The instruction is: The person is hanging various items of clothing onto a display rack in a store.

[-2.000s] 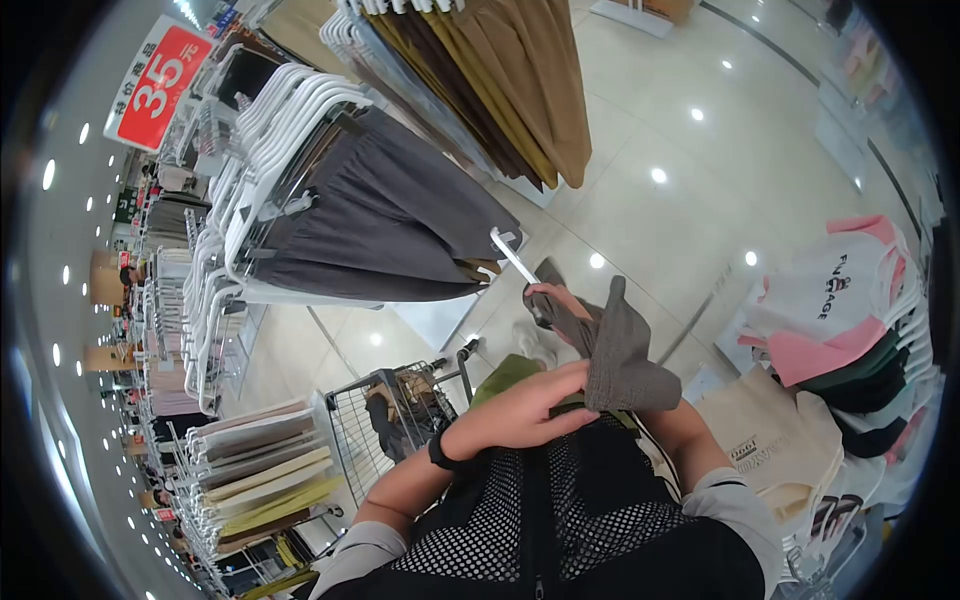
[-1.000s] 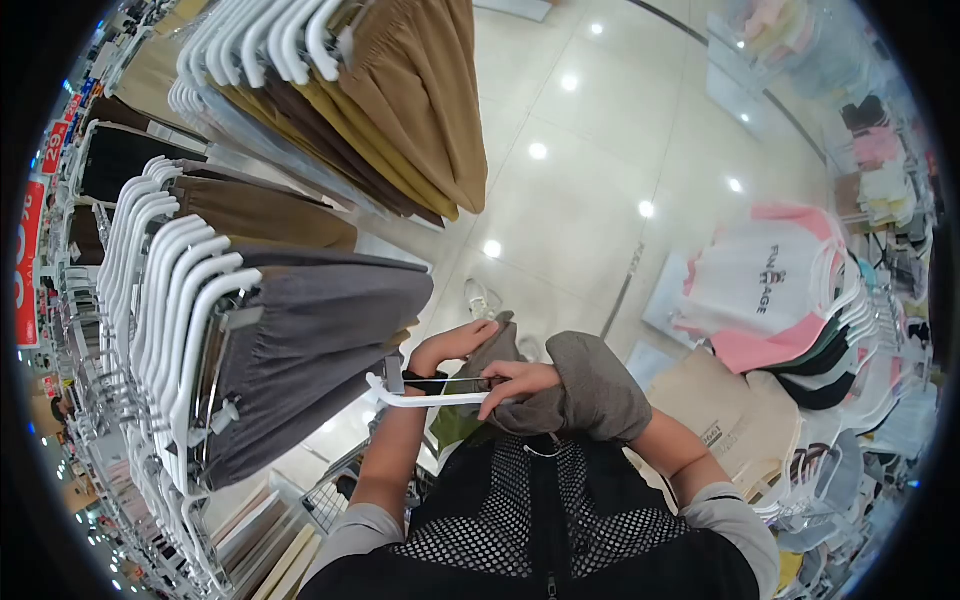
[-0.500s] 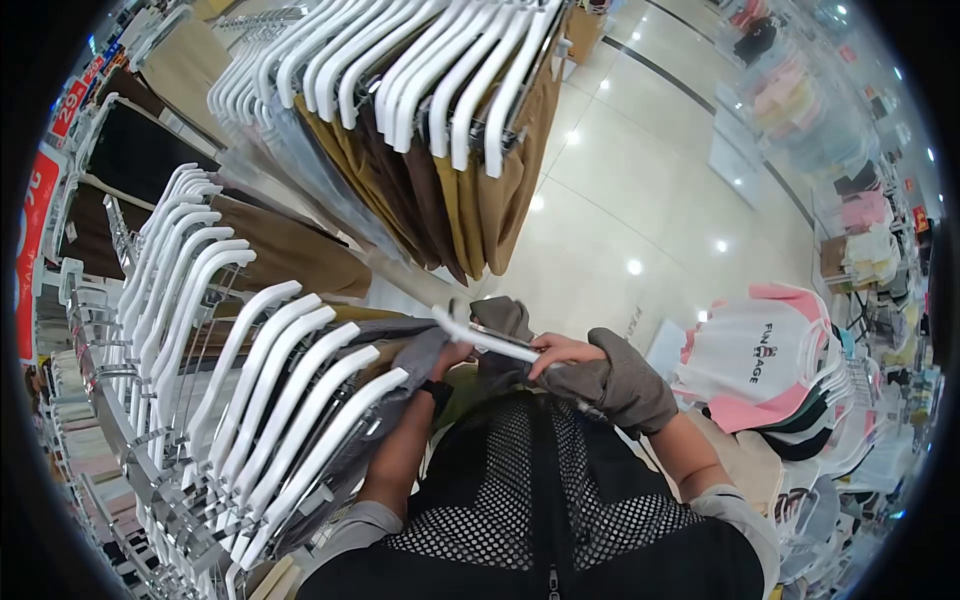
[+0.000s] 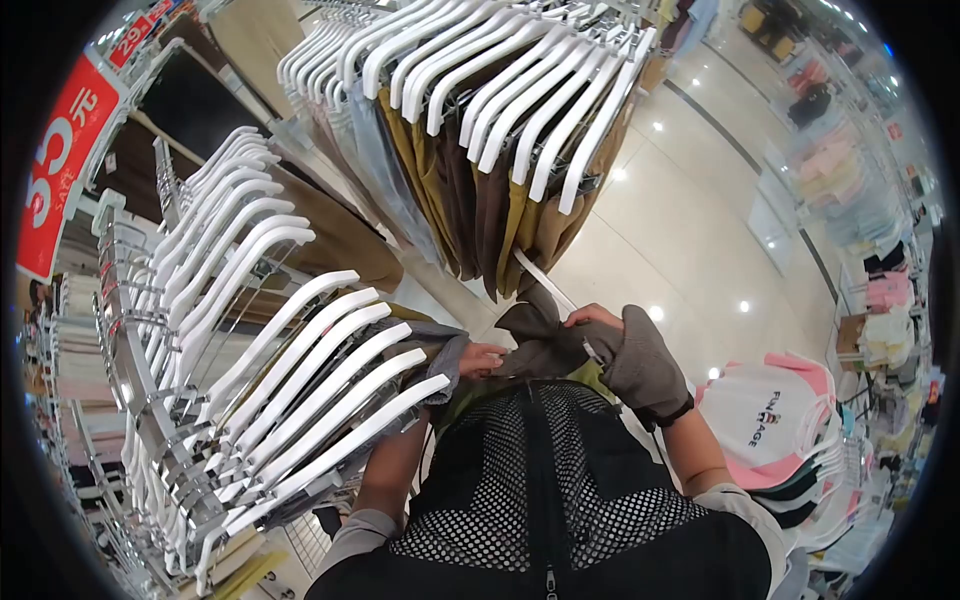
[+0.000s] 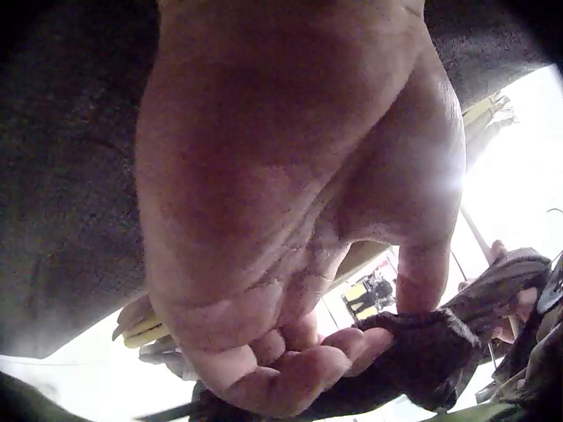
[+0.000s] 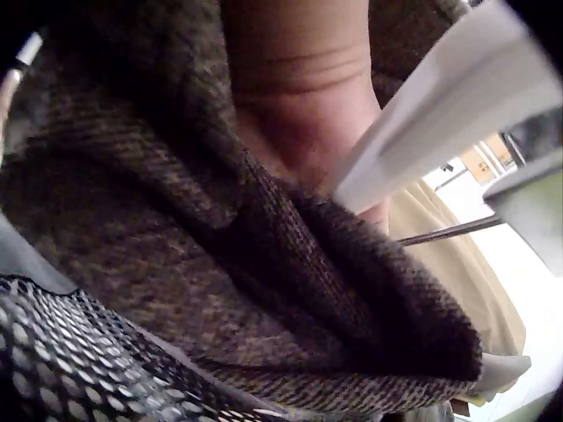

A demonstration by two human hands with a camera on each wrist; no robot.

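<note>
My right hand (image 4: 597, 318) grips a white hanger (image 4: 545, 280); its pale arm (image 6: 440, 105) and thin metal rod (image 6: 449, 232) show large in the right wrist view. A grey-brown garment (image 4: 648, 372) of ribbed-looking cloth drapes over that wrist and hides part of the fingers. It stretches across to my left hand (image 4: 482, 360), whose thumb and curled fingertips pinch a dark bunched part of the garment (image 5: 431, 356) in the left wrist view. Grey trousers (image 4: 432, 336) hanging on the rack overlap my left wrist.
At left stands a metal rack (image 4: 140, 370) full of white hangers. Ahead, brown and mustard trousers (image 4: 440, 205) hang from another row. A white-and-pink shirt (image 4: 765, 415) hangs at right. Pale tiled floor (image 4: 680, 250) runs between, and a red price sign (image 4: 65, 170) stands far left.
The view has turned and come closer over the left rack's hangers. The white hanger has swung to point forward, away from the body. My left hand has come up beside the grey trousers.
</note>
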